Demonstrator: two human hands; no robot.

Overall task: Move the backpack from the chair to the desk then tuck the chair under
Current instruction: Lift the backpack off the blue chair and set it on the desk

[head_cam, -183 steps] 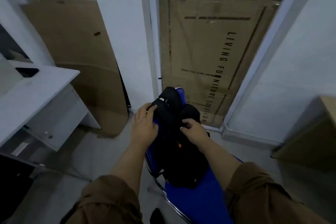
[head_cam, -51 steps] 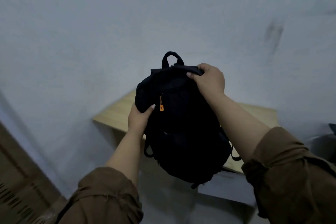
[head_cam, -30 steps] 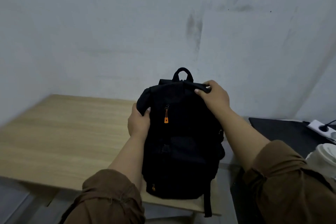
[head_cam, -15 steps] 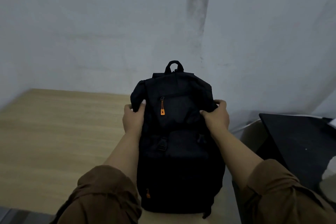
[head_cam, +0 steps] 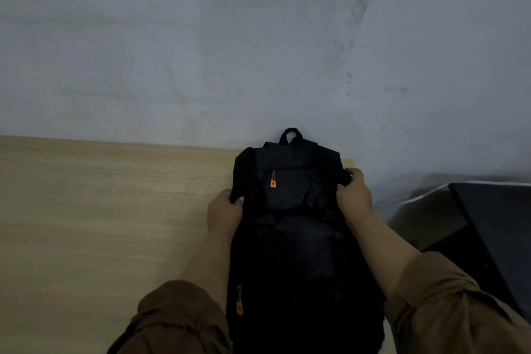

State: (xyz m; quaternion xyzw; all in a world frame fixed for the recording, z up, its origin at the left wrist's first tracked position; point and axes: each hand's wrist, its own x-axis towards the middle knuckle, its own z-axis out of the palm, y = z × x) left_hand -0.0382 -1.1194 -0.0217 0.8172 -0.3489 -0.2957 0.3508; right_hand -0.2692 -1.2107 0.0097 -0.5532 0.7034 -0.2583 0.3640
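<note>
Both hands grip the black backpack [head_cam: 290,227] by its upper sides: the left hand [head_cam: 224,213] has its fingers curled into the fabric at the left shoulder, and the right hand [head_cam: 355,197] pinches a fold at the right shoulder. The backpack lies or leans on the light wooden desk [head_cam: 109,210], at its right end, with its top loop [head_cam: 291,133] toward the far wall [head_cam: 258,52]. Whether its base rests fully on the desk cannot be told, since the near edge is hidden. The risk, as I judge it, is letting go too soon: soft and placed near the right edge beside a dark surface [head_cam: 494,224], the backpack could slump or slide off. The chair is out of view and not yet tucked.
</note>
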